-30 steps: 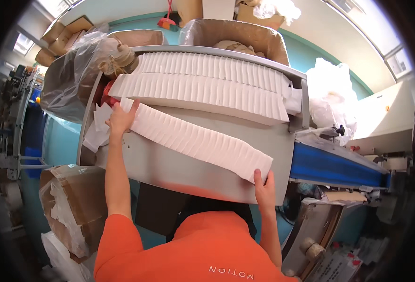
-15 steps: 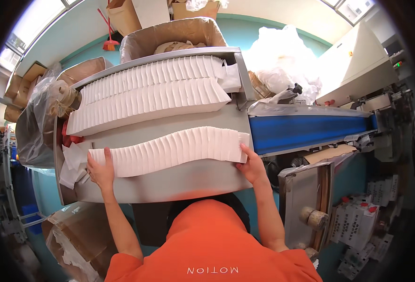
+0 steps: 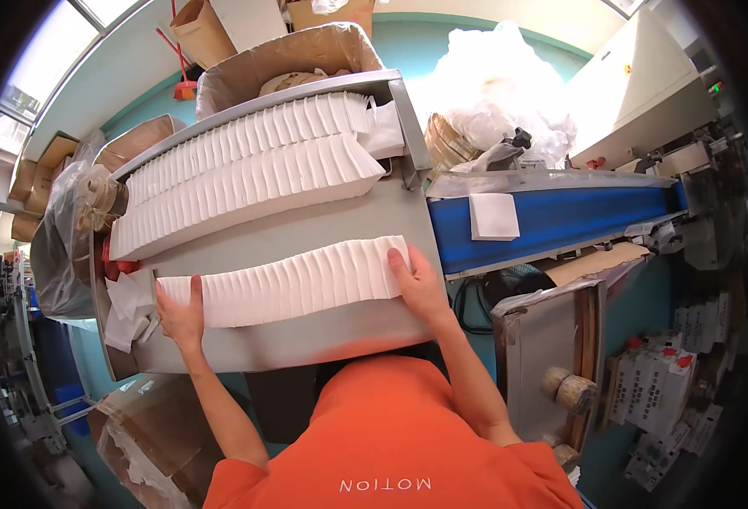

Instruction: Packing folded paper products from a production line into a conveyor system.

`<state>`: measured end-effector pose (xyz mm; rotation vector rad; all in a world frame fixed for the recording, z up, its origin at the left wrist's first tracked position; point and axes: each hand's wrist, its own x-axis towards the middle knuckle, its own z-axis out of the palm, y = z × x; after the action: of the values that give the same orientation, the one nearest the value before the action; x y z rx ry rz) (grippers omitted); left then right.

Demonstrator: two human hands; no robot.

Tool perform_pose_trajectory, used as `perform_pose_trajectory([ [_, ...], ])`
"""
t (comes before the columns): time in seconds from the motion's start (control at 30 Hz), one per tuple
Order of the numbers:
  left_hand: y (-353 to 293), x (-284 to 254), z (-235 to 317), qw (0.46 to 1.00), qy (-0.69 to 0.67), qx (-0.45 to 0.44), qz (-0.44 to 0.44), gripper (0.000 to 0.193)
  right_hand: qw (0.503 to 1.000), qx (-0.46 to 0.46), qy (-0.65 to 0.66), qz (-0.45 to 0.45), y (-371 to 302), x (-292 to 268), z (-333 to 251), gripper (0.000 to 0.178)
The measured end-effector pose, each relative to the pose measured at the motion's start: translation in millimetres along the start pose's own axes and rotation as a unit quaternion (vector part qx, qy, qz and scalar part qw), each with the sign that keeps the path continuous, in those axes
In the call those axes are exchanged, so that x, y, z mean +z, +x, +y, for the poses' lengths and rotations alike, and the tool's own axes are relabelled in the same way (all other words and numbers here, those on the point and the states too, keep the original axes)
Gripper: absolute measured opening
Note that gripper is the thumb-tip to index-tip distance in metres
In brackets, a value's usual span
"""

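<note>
A long, slightly curved row of folded white paper napkins lies across the near part of the metal table. My left hand presses on its left end, thumb along the front and the other fingers round the end. Gripping the right end is my right hand, with the thumb on top; some fingertips are hidden. Between them the two hands hold the row. Behind it stand long rows of napkins, side by side. Loose white sheets lie beside my left hand.
A blue conveyor belt runs off to the right, carrying a square white napkin stack. A lined carton stands behind the table, with clear plastic bags farther right. An open cardboard box sits below left.
My right hand has moved left and closed further over the row's right end, and the row looks shorter. A napkin stack has appeared on the belt. The whole view has shifted slightly.
</note>
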<state>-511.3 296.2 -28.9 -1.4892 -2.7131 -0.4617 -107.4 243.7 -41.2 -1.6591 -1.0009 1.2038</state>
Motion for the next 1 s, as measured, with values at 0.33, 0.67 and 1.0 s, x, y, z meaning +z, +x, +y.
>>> perform_pose_trajectory([
  [0.33,-2,2,-12,1.0,0.026,0.008,0.011,0.1,0.926,0.18,0.331,0.002,-10,-64,43,0.035],
  [0.67,-8,-1,-2,1.0,0.017,0.025,0.011,0.099,0.966,-0.004,-0.206,0.154,-8,-80,-14,0.029],
  [1.0,-7,6,-3,0.999,0.018,0.035,0.022,0.098,0.969,0.154,0.178,-0.071,-10,-60,9,0.03],
])
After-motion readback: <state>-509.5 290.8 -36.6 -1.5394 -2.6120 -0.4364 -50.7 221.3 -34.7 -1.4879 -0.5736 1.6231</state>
